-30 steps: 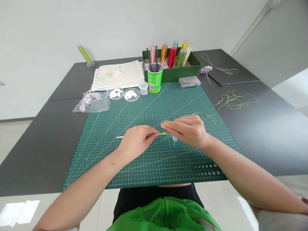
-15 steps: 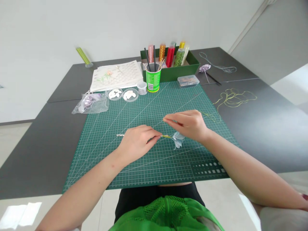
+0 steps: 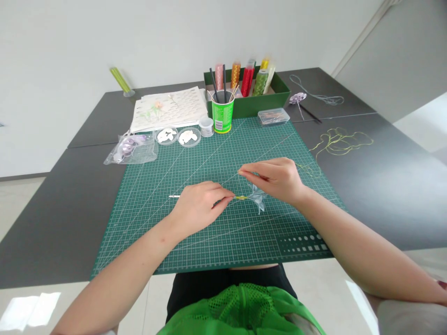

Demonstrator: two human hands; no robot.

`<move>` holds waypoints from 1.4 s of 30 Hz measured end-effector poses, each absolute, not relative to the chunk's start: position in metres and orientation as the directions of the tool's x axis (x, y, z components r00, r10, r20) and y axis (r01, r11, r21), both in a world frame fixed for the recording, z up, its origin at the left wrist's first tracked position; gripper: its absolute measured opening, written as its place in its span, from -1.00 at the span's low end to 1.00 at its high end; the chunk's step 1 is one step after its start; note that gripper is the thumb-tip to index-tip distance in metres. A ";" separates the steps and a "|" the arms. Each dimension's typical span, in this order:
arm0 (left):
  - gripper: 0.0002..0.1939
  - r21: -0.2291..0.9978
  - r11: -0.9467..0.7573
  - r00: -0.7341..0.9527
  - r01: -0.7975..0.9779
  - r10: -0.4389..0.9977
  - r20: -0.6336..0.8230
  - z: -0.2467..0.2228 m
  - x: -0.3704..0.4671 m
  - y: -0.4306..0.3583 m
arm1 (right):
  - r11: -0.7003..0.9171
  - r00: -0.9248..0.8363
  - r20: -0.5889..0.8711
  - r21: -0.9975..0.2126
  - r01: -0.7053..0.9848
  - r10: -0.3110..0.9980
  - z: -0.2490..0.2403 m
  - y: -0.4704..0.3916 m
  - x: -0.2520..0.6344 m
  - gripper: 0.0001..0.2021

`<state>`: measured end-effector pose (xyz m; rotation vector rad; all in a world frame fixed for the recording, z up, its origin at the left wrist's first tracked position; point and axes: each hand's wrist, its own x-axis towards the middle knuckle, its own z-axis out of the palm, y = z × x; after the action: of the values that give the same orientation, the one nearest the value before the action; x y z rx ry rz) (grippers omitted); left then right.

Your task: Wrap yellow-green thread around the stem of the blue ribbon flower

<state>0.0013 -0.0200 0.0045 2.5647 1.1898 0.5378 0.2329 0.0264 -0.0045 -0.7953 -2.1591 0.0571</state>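
Observation:
My left hand (image 3: 204, 202) is closed in a pinch on the stem of a pale blue artificial flower (image 3: 257, 196). Yellow-green wrapping (image 3: 241, 197) shows on the stem just right of the fingertips, and the bare stem end (image 3: 173, 196) sticks out on the other side of the hand. Above the stem, my right hand (image 3: 274, 179) pinches thumb and fingers together on a fine yellow-green thread, which is hardly visible at the fingertips. Its loose length (image 3: 340, 139) trails off to the right. The right hand partly covers the petals.
Beneath the hands lies a green cutting mat (image 3: 209, 251). Behind stand a green can (image 3: 222, 118) of sticks, a green box (image 3: 251, 106) with thread spools, two dishes of white pieces (image 3: 189, 137), and a clear case (image 3: 273, 117). A plastic bag (image 3: 132, 150) lies left.
The blue flower has turned about its stem, so its petals sit differently. My right hand has shifted very slightly; my left hand keeps its place on the stem.

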 end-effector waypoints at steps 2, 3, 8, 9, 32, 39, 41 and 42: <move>-0.77 0.378 -0.646 0.601 0.664 0.761 0.244 0.004 0.001 -0.020 | 0.775 -0.463 0.648 -0.349 0.526 0.605 -0.005 0.028 0.233 -0.80; -0.77 0.369 -0.660 0.609 0.655 0.750 0.260 0.003 0.001 -0.020 | 0.758 -0.462 0.619 -0.384 0.528 0.635 -0.005 0.030 0.233 -0.80; -0.78 0.330 -0.744 0.654 0.581 0.668 0.355 0.001 0.001 -0.020 | 0.610 -0.474 0.393 -0.602 0.515 0.788 -0.004 0.037 0.236 -0.81; -0.79 0.330 -0.751 0.655 0.572 0.660 0.366 0.001 0.001 -0.020 | 0.575 -0.472 0.350 -0.637 0.513 0.809 -0.004 0.038 0.237 -0.81; -0.79 0.743 -0.299 0.013 0.599 0.931 0.365 0.004 -0.006 -0.007 | 0.747 -0.723 0.336 -0.555 0.365 0.603 -0.018 0.028 0.223 -0.66; -0.78 0.734 -0.236 0.000 0.637 0.952 0.306 0.002 -0.008 -0.004 | 0.827 -0.733 0.425 -0.448 0.339 0.531 -0.015 0.022 0.223 -0.73; -0.78 0.729 -0.221 0.009 0.648 0.959 0.283 0.002 -0.008 -0.003 | 0.837 -0.738 0.432 -0.435 0.331 0.517 -0.013 0.022 0.224 -0.74; -0.78 0.727 -0.215 0.014 0.652 0.962 0.272 0.002 -0.008 -0.002 | 0.842 -0.743 0.436 -0.432 0.322 0.508 -0.012 0.022 0.224 -0.75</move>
<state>-0.0084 -0.0022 0.0016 1.9011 1.6498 1.0523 0.2236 0.0216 -0.0120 -0.6063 -2.4643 0.4477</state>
